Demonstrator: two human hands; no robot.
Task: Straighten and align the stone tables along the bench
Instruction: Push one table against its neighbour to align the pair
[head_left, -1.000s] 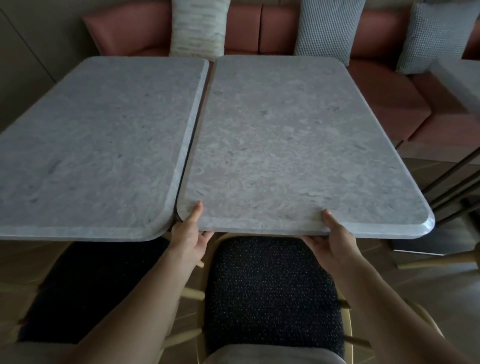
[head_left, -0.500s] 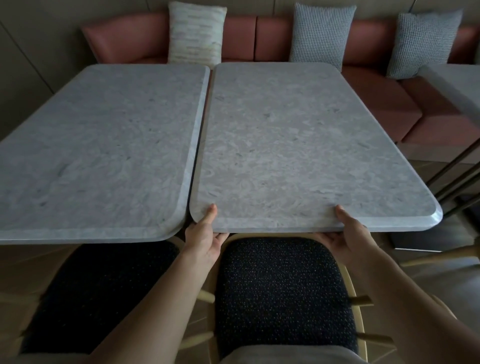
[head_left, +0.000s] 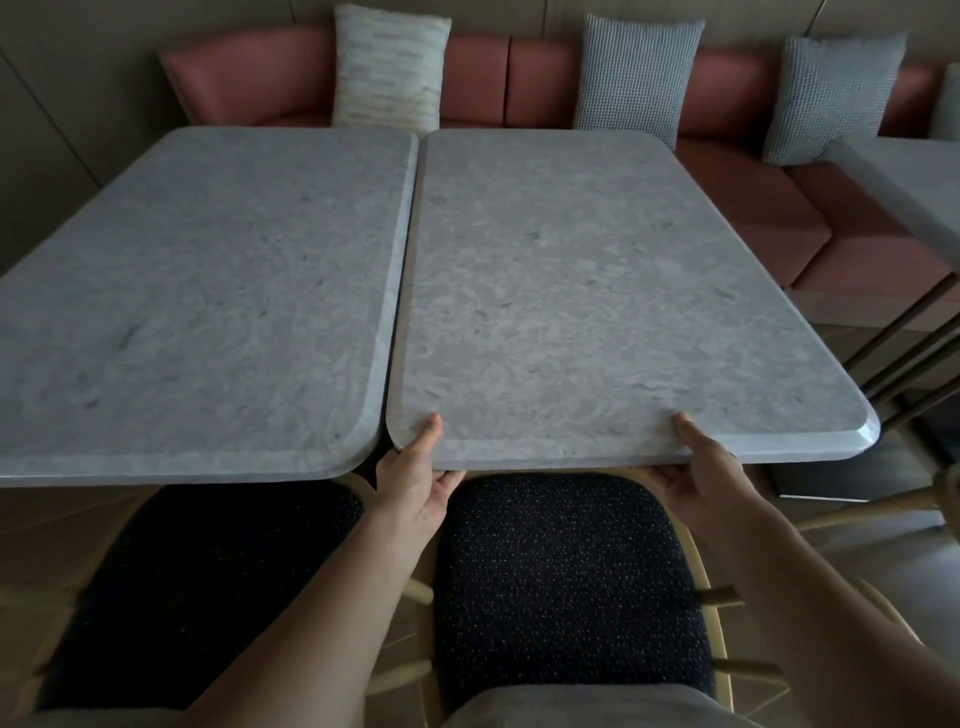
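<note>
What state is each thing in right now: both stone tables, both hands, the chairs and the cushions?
Right stone table: gripped at its near edge, close beside its neighbour, narrow gap between.
Left stone table: untouched, near edge sits slightly closer to the camera.
Left hand: thumb on top, fingers under the edge.
Right hand: same grip.
Chairs: tucked partly under the tables.
Cushions: upright against the bench back.
</note>
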